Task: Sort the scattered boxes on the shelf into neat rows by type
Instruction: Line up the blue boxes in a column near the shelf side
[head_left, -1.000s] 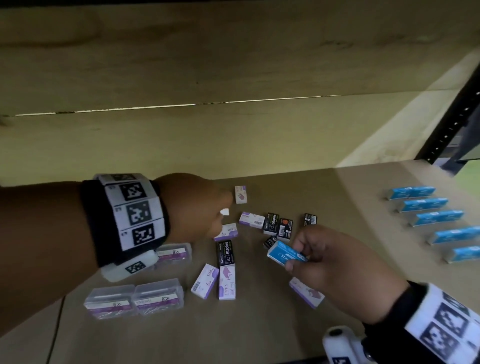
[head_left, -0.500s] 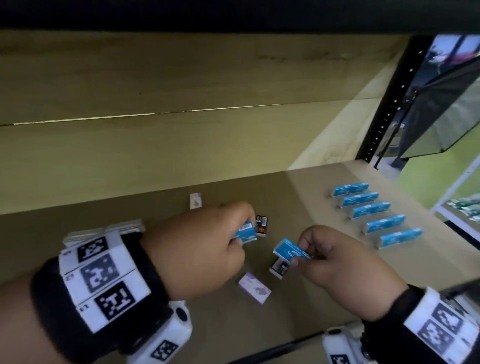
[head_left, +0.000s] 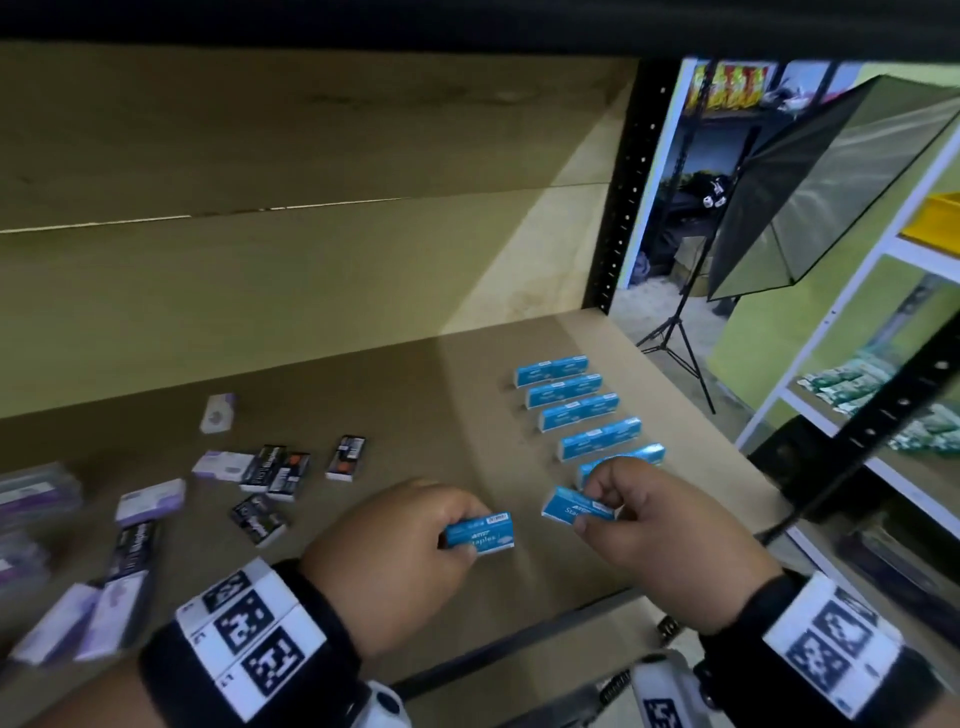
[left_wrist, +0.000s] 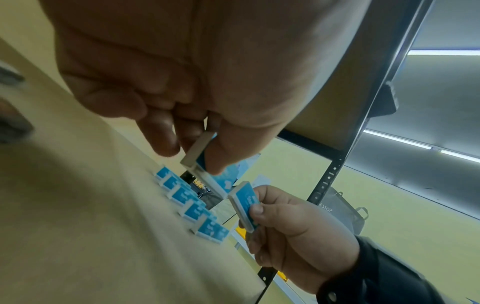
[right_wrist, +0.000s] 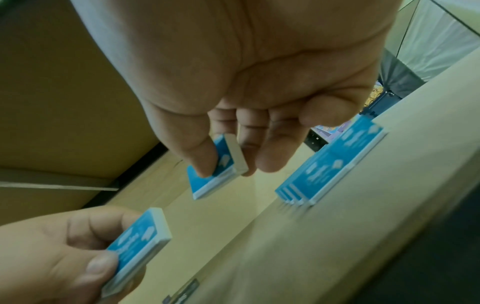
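My left hand (head_left: 410, 545) pinches a blue staples box (head_left: 480, 535) between thumb and fingers, a little above the shelf. That same box (left_wrist: 200, 162) shows under the thumb in the left wrist view. My right hand (head_left: 644, 525) pinches a second blue staples box (head_left: 574, 504) just in front of a row of several blue boxes (head_left: 582, 402) standing at the shelf's right. The right wrist view has that second box (right_wrist: 218, 170) under my thumb, the row (right_wrist: 327, 162) beyond it, and the left hand's box (right_wrist: 137, 240) lower left. The nearest row box is partly hidden by my right hand.
Black boxes (head_left: 280, 470) and purple-and-white boxes (head_left: 150, 501) lie scattered on the brown shelf (head_left: 415, 405) at left, with clear plastic cases (head_left: 36, 491) at the far left. A black upright post (head_left: 623, 182) bounds the shelf on the right. A softbox light (head_left: 831, 192) stands beyond.
My left hand picked a blue box from the scattered pile and carried it right. Both hands, each with a blue box, have drawn close to the blue row. My head turned right.
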